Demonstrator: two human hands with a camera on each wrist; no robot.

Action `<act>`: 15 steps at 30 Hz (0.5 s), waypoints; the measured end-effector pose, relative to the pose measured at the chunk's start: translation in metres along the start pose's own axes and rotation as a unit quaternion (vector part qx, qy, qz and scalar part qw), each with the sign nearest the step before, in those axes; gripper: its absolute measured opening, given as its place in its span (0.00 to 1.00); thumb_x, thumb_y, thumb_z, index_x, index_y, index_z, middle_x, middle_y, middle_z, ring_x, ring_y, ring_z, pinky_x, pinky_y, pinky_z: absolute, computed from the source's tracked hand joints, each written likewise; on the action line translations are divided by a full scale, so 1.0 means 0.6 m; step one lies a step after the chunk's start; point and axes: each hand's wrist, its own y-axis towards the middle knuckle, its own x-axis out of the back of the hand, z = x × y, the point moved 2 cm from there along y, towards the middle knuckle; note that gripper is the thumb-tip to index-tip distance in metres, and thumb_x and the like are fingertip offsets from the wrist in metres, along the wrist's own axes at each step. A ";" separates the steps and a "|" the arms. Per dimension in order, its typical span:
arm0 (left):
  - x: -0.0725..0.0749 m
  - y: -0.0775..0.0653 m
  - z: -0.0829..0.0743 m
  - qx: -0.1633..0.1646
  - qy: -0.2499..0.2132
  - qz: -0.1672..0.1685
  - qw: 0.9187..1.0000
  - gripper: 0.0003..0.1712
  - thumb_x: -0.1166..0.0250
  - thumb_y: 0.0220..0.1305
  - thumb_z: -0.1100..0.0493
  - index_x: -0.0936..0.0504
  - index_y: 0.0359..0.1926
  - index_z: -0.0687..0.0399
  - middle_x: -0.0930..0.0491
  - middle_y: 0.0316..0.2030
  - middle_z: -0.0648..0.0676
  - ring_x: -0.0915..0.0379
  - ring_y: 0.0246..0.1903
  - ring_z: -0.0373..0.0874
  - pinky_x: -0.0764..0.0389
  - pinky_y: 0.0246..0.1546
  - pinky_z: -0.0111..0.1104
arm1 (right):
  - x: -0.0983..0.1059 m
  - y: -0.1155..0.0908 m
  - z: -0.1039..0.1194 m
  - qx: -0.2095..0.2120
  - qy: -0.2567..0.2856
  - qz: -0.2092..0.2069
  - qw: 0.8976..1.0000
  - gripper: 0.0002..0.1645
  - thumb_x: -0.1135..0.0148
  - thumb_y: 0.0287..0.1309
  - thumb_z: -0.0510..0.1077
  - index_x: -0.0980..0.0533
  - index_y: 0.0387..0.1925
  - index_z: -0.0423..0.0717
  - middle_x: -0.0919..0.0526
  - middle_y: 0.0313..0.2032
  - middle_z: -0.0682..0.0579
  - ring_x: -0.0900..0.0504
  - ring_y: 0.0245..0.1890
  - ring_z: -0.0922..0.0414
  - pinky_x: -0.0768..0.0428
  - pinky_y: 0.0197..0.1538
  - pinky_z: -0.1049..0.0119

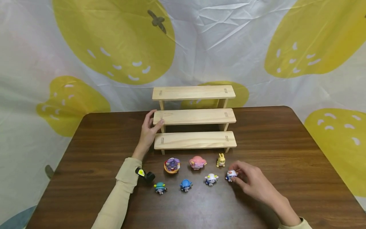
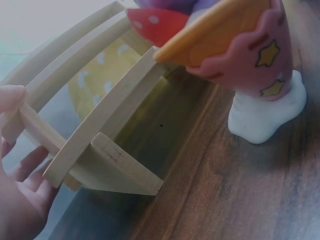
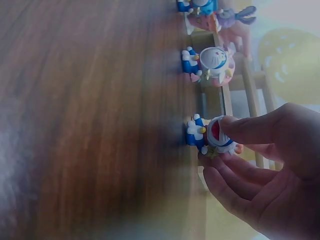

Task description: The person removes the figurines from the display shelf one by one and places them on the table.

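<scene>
At the left end of a three-tier wooden display stand (image 1: pixel 194 116), my left hand (image 1: pixel 149 131) grips the middle tier. The left wrist view shows the thumb on top of a board and fingers (image 2: pixel 31 165) below it. My right hand (image 1: pixel 254 182) pinches a small white-and-blue figurine (image 1: pixel 231 175) by its head between thumb and fingertips. In the right wrist view this figurine (image 3: pixel 215 134) has a wide red mouth, and its feet are close to the table surface. Just left of it stands another white-headed figurine (image 1: pixel 211 179), and behind is a yellow rabbit figurine (image 1: pixel 221 160).
More figurines stand before the stand: a purple one in an orange-rimmed cup (image 1: pixel 172 165), a pink one (image 1: pixel 197 162), a blue-hatted one (image 1: pixel 186 185) and a teal-hatted one (image 1: pixel 160 187). A fruit-print cloth (image 1: pixel 194 47) hangs behind the brown table (image 1: pixel 286 143).
</scene>
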 end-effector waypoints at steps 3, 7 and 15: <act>0.002 0.010 0.023 -0.003 0.002 -0.005 1.000 0.34 0.39 0.73 0.60 0.39 0.76 0.51 0.25 0.57 0.66 0.25 0.43 0.32 0.24 0.56 0.49 | -0.002 0.000 0.000 0.002 -0.002 0.002 1.000 0.19 0.26 0.47 0.27 0.21 0.38 0.48 0.15 0.34 0.59 0.16 0.33 0.64 0.16 0.37 0.65; 0.006 0.013 0.038 0.003 0.018 -0.009 1.000 0.35 0.38 0.73 0.58 0.40 0.76 0.48 0.25 0.58 0.64 0.24 0.44 0.36 0.23 0.52 0.42 | -0.005 -0.002 0.001 0.003 -0.013 0.005 1.000 0.21 0.25 0.47 0.28 0.21 0.39 0.50 0.15 0.35 0.61 0.16 0.34 0.65 0.16 0.39 0.63; 0.031 -0.015 -0.003 0.029 0.124 0.034 0.991 0.45 0.42 0.76 0.47 0.57 0.81 0.47 0.37 0.71 0.68 0.34 0.67 0.65 0.31 0.66 0.55 | 0.004 0.004 0.013 0.017 -0.045 0.005 0.999 0.24 0.23 0.49 0.35 0.20 0.50 0.44 0.13 0.43 0.54 0.15 0.38 0.60 0.15 0.42 0.59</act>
